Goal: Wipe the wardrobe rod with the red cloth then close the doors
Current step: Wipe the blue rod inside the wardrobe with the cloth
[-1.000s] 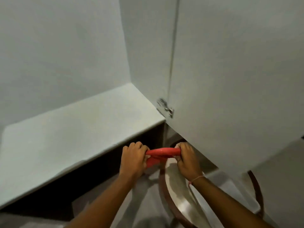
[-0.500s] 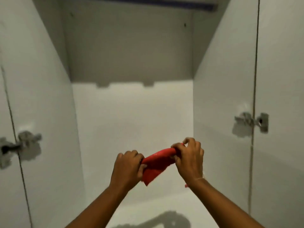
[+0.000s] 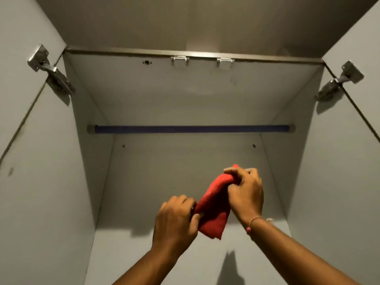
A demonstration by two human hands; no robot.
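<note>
A dark blue wardrobe rod (image 3: 191,129) spans the inside of the open white wardrobe, high up between its side walls. Below it I hold a bunched red cloth (image 3: 213,204) with both hands. My left hand (image 3: 174,219) grips the cloth's lower end, and my right hand (image 3: 245,190) grips its upper end. The cloth is well below the rod and does not touch it. Both doors stand open: the left door (image 3: 24,161) and the right door (image 3: 362,182) frame the view.
Metal hinges sit on the left door (image 3: 50,72) and right door (image 3: 337,82). Two small metal catches (image 3: 202,60) are fixed under the wardrobe's top panel. The back wall (image 3: 185,161) has two small holes below the rod.
The view has tilted up from the wardrobe floor to the rod and top panel. Both hands have risen with the cloth, the right hand now higher than the left.
</note>
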